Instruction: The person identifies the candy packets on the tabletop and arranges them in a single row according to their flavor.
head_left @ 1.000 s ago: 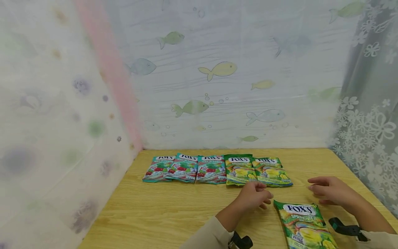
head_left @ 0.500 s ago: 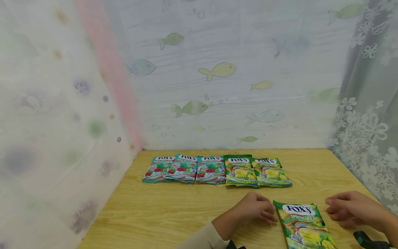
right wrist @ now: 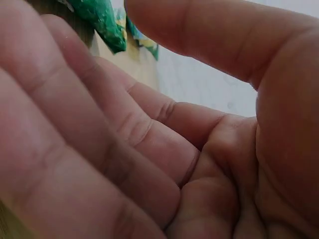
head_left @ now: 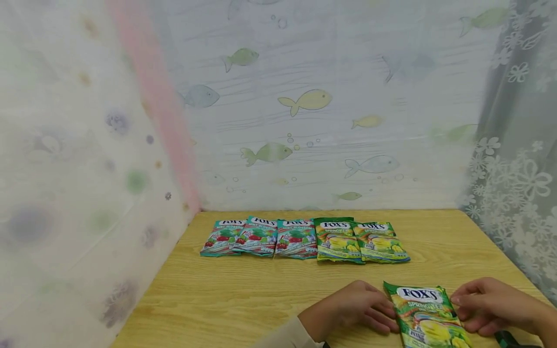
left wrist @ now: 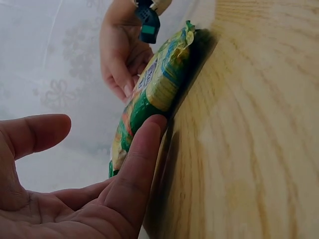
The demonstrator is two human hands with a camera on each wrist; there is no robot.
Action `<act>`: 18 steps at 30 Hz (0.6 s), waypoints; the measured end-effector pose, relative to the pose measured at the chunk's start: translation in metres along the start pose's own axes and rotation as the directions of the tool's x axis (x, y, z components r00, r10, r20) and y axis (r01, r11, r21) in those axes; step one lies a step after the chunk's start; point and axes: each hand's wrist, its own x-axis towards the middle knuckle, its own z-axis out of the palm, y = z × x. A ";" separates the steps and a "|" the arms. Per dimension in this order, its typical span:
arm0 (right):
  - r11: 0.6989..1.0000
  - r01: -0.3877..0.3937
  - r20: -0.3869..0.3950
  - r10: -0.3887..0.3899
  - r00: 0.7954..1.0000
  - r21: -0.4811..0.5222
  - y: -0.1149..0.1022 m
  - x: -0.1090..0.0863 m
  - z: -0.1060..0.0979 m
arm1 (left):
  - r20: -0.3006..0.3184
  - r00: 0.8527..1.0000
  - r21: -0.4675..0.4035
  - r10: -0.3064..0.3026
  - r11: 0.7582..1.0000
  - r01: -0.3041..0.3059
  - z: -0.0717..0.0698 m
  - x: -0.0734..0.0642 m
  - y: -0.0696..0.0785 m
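Note:
A green and yellow Fox's Spring Tea candy bag (head_left: 428,316) lies on the table near its front edge, label up. At its left side is my left hand (head_left: 361,309); in the left wrist view a fingertip touches the edge of the bag (left wrist: 162,89), and the thumb stands apart. My right hand (head_left: 498,305) is at the bag's right edge with loosely bent fingers. The right wrist view has the palm and fingers (right wrist: 149,134) holding nothing, with a green bag corner (right wrist: 107,27) beyond; whether they touch is unclear.
Along the back of the wooden table (head_left: 243,295) lies a row of more candy bags. Several teal Mint Blossom bags (head_left: 297,239) are on the left, two green Spring Tea bags (head_left: 338,240) on the right. A fish-patterned curtain (head_left: 278,121) hangs behind.
Both hands have come down toward me and now flank the near candy bag, the right hand first moving right, then back in to its edge. The bags stay where they were.

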 end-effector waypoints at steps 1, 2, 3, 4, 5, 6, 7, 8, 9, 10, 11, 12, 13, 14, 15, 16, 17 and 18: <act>1.000 -0.001 -0.019 0.000 1.000 -0.021 0.000 0.001 0.001 | 0.010 1.000 -0.003 -0.006 1.000 0.006 0.001 0.000 0.000; 0.999 -0.001 -0.040 0.000 0.999 -0.044 0.000 0.001 0.001 | 0.017 1.000 -0.005 -0.011 1.000 0.011 0.001 0.000 0.000; 0.998 -0.002 -0.058 -0.002 0.998 -0.067 0.000 0.002 0.002 | 0.024 1.000 -0.005 -0.016 1.000 0.016 0.001 0.000 0.000; 0.996 -0.006 -0.079 -0.001 0.997 -0.088 0.000 0.003 0.003 | 0.028 0.999 -0.006 -0.020 1.000 0.020 0.002 0.000 0.000; 0.995 -0.004 -0.088 -0.005 0.996 -0.101 0.000 0.004 0.003 | 0.034 0.999 -0.008 -0.022 1.000 0.022 0.002 0.000 0.000; 0.994 0.000 -0.090 -0.010 0.996 -0.110 -0.001 0.005 0.004 | 0.038 0.999 -0.009 -0.025 1.000 0.025 0.002 0.000 0.000; 0.993 0.001 -0.087 -0.011 0.996 -0.114 -0.001 0.006 0.004 | 0.042 0.999 -0.011 -0.026 1.000 0.027 0.001 0.001 0.001; 0.993 0.005 -0.081 -0.015 0.997 -0.117 -0.002 0.008 0.004 | 0.042 0.999 -0.015 -0.027 0.999 0.028 0.001 0.001 0.001; 0.993 0.009 -0.074 -0.018 0.997 -0.121 -0.003 0.010 0.004 | 0.041 0.999 -0.019 -0.026 0.999 0.027 0.001 0.001 0.001; 0.992 0.014 -0.071 -0.024 0.997 -0.127 -0.003 0.012 0.004 | 0.039 0.999 -0.022 -0.024 0.999 0.025 0.000 0.001 0.001; 0.991 0.020 -0.066 -0.029 0.997 -0.129 -0.004 0.014 0.004 | 0.033 0.999 -0.025 -0.020 0.999 0.021 0.000 0.001 0.001; 0.990 0.024 -0.067 -0.033 0.997 -0.138 -0.005 0.016 0.004 | 0.027 0.999 -0.027 -0.017 0.999 0.018 -0.001 0.001 0.001; 0.990 0.028 -0.064 -0.037 0.997 -0.141 -0.005 0.018 0.004 | 0.019 1.000 -0.029 -0.015 0.999 0.015 -0.002 0.001 0.001; 0.989 0.032 -0.061 -0.041 0.997 -0.146 -0.006 0.020 0.004 | 0.010 1.000 -0.031 -0.011 0.999 0.011 -0.003 0.001 0.002; 0.988 0.033 -0.064 -0.043 0.997 -0.152 -0.006 0.021 0.004 | 0.003 1.000 -0.031 -0.007 1.000 0.007 -0.004 0.001 0.002; 0.987 0.032 -0.069 -0.044 0.997 -0.158 -0.007 0.023 0.004 | -0.002 1.000 -0.028 -0.004 1.000 0.004 -0.005 0.001 0.003; 0.986 0.029 -0.078 -0.043 0.996 -0.163 -0.008 0.025 0.004 | -0.007 1.000 -0.026 0.000 1.000 0.000 -0.006 0.001 0.003; 0.986 0.030 -0.079 -0.044 0.996 -0.167 -0.009 0.027 0.004 | -0.010 1.000 -0.023 0.005 1.000 -0.005 -0.008 0.001 0.004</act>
